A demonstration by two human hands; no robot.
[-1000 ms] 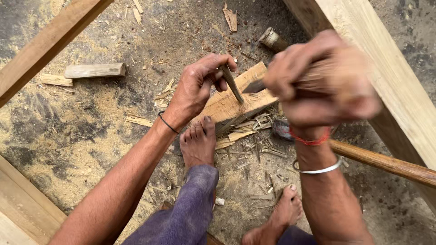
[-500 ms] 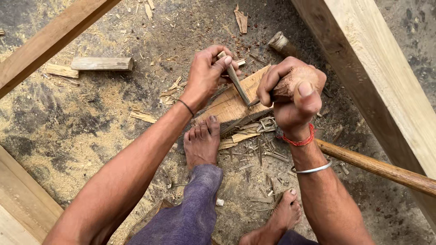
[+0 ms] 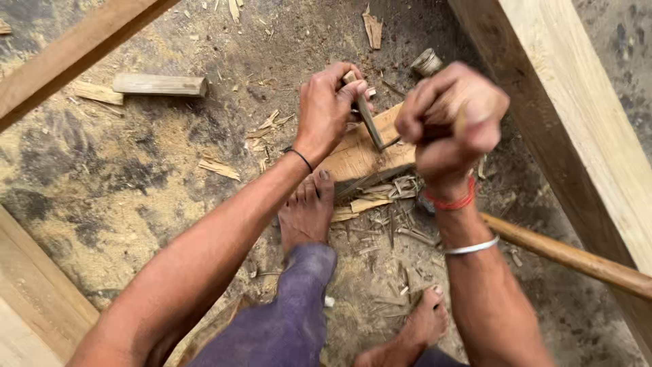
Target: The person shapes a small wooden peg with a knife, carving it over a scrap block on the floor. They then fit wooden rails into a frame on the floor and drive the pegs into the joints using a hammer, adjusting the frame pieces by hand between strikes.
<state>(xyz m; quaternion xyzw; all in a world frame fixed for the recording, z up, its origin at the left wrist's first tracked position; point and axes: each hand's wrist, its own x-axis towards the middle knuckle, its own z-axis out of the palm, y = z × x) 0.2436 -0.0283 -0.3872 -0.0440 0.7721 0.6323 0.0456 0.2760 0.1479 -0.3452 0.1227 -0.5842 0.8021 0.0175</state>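
Head view: left hand (image 3: 326, 112) clamped on chisel (image 3: 370, 122), tip slanting down-right into wood block (image 3: 360, 156); right hand (image 3: 451, 119) fisted on blurred handle, just right of chisel.

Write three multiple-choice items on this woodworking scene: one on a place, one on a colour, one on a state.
1. Where does the tip of the chisel rest?
A. On the wooden block
B. On the sawdust floor
C. On the big beam

2. What colour is the thread on the right wrist?
A. Blue
B. Red
C. Green

3. How is the wooden block kept in place?
A. Clamped in a vise
B. Lying free
C. Pinned under a bare foot

Answers:
1. A, the left hand sets the slanted chisel's tip on the block's top face.
2. B, a red thread circles the wrist below the right hand, with a silver bangle further up the arm.
3. C, the toes of the bare foot press on the block's near edge.
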